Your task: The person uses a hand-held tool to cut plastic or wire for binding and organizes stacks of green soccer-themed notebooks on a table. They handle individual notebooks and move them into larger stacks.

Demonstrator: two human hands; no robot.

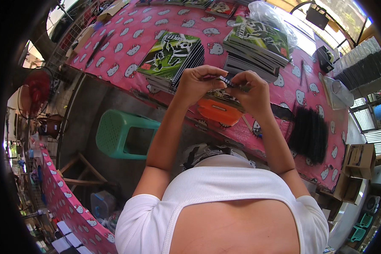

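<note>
My left hand (197,84) and my right hand (252,89) meet over the near edge of the table, thumbs and fingertips pinched together. Between them is a small dark-and-white piece (225,80), too small to make out. Just under the hands lies an item with a black-and-white picture, mostly covered by my fingers. Against it, at the table's edge, sits an orange plastic tray (218,111). A stack of green-covered notebooks (167,55) stands to the left of my left hand. Beyond my right hand rises a taller stack of similar notebooks (258,38).
The table has a pink patterned cover (127,31). A bundle of black spiral coils (310,134) lies at its right, near a clear plastic container (340,91). A green stool (112,134) stands at the left front. Cardboard boxes (360,161) are at the far right.
</note>
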